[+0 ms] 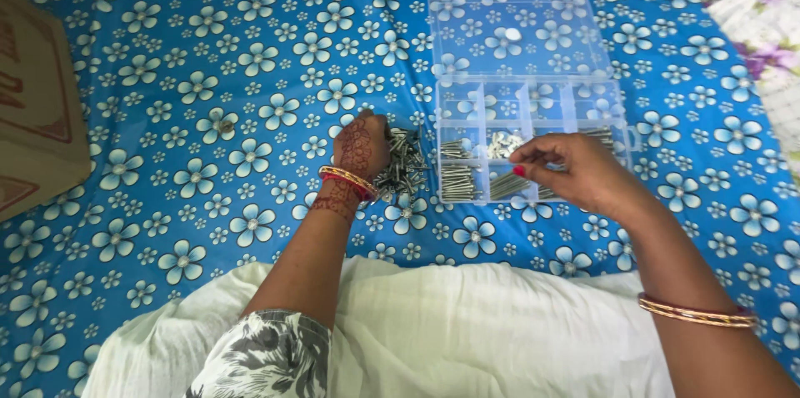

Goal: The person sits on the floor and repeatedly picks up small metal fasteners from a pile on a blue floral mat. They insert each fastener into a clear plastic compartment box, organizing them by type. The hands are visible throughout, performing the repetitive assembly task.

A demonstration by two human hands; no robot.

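The left hand (360,146) has its fingers curled down into a pile of screws (402,166) on the blue flowered cloth (167,156), just left of a clear plastic box (533,144). The right hand (575,171) pinches something small, too small to tell, over the front compartments, where long screws lie in rows. The box lid (517,31) lies open behind. A brown cardboard box (37,106) sits far left.
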